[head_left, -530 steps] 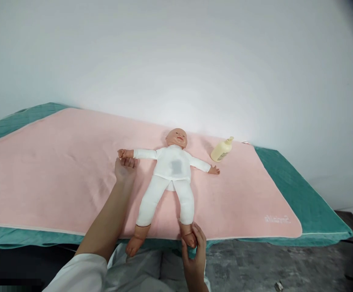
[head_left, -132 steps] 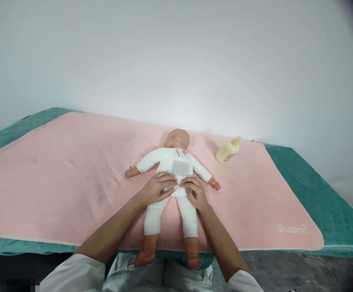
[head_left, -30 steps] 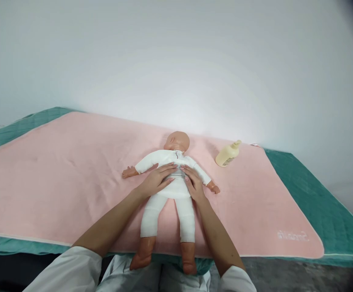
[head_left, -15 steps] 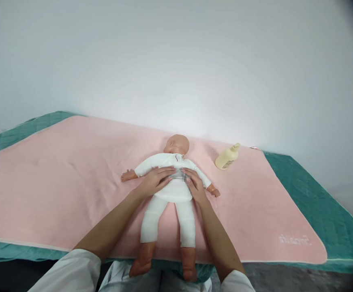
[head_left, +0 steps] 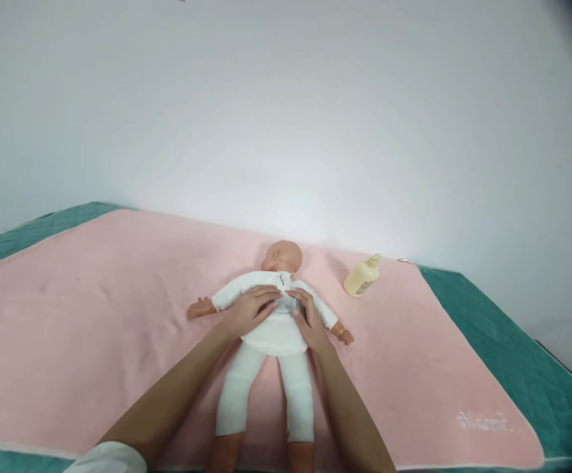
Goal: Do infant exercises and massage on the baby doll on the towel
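A baby doll [head_left: 276,334] in white cloth lies on its front, head away from me and turned to the left, arms spread. My left hand [head_left: 250,311] rests flat on the left side of its back, fingers stretched toward the middle. On the right side of the back lies my right hand [head_left: 310,318], its fingers extended and slightly spread. The fingertips of the two hands are a small gap apart, over a greyish patch on the back. Neither hand grips anything.
A pink mat [head_left: 132,315] lies under the doll, over a green quilted cover [head_left: 507,335]. To the right of the doll's head, a pale yellow pump bottle [head_left: 362,277] lies tilted on the mat. A plain wall [head_left: 286,118] rises behind.
The whole scene sits lower in the picture, as the camera has tilted up. Both hands have moved slightly up the doll's back, toward its shoulders, and stay on it.
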`<state>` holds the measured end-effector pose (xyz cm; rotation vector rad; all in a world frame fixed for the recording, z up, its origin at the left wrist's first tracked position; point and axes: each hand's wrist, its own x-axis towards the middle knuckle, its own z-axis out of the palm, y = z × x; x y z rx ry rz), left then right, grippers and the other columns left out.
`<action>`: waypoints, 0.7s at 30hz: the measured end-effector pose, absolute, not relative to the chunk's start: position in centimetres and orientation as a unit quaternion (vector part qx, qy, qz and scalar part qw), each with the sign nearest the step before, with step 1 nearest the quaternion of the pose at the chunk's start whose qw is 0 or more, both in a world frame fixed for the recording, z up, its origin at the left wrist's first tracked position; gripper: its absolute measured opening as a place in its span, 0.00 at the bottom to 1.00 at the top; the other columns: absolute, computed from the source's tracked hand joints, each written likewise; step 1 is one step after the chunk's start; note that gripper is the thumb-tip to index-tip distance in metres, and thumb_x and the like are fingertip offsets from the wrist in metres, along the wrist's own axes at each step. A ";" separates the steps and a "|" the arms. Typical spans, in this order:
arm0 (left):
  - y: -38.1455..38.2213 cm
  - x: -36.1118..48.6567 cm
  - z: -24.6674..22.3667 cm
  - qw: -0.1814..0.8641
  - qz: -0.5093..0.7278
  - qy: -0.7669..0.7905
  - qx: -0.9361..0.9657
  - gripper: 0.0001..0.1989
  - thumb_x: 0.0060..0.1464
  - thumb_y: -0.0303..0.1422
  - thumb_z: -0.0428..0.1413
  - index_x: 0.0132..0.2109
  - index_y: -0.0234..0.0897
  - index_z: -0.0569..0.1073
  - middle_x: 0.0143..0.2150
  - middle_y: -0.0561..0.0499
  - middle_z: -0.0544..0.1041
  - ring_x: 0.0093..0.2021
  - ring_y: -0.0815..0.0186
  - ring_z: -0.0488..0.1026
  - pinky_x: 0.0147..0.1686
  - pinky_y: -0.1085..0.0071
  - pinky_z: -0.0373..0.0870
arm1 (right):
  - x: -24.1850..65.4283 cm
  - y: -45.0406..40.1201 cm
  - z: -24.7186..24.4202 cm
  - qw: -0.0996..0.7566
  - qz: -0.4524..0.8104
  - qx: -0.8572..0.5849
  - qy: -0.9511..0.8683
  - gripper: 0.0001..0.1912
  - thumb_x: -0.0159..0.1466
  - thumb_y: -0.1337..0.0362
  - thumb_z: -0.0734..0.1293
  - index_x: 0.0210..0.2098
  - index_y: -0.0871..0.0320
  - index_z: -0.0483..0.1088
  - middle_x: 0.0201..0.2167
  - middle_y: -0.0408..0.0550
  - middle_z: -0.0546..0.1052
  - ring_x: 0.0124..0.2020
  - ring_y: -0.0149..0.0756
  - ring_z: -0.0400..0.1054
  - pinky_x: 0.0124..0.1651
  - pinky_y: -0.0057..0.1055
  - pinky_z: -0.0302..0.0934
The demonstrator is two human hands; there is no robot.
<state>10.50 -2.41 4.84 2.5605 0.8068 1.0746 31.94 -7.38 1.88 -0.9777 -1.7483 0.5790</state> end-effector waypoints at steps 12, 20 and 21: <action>-3.1 10.5 4.4 0.157 0.393 0.318 0.848 0.15 0.65 0.35 0.48 0.50 0.39 0.77 0.52 0.47 0.79 0.55 0.60 0.75 0.56 0.56 0.72 | 32.0 -7.7 1.8 0.514 0.234 -0.428 -0.705 0.21 0.71 0.54 0.58 0.60 0.51 0.63 0.58 0.52 0.72 0.61 0.41 0.65 0.64 0.41 0.60; -3.4 10.0 5.4 0.110 0.417 0.324 0.842 0.16 0.66 0.35 0.46 0.49 0.40 0.77 0.58 0.46 0.75 0.58 0.59 0.71 0.57 0.57 0.71 | 32.7 -6.3 2.7 0.701 0.242 -0.428 -0.517 0.21 0.71 0.52 0.54 0.32 0.55 0.71 0.37 0.51 0.78 0.44 0.41 0.73 0.50 0.40 0.69; -3.2 10.3 5.8 0.096 0.408 0.320 0.850 0.15 0.66 0.35 0.46 0.48 0.40 0.78 0.58 0.46 0.75 0.58 0.59 0.71 0.57 0.57 0.70 | 32.6 -6.0 3.1 0.701 0.245 -0.431 -0.513 0.21 0.71 0.52 0.54 0.32 0.56 0.71 0.36 0.51 0.77 0.42 0.40 0.74 0.49 0.40 0.69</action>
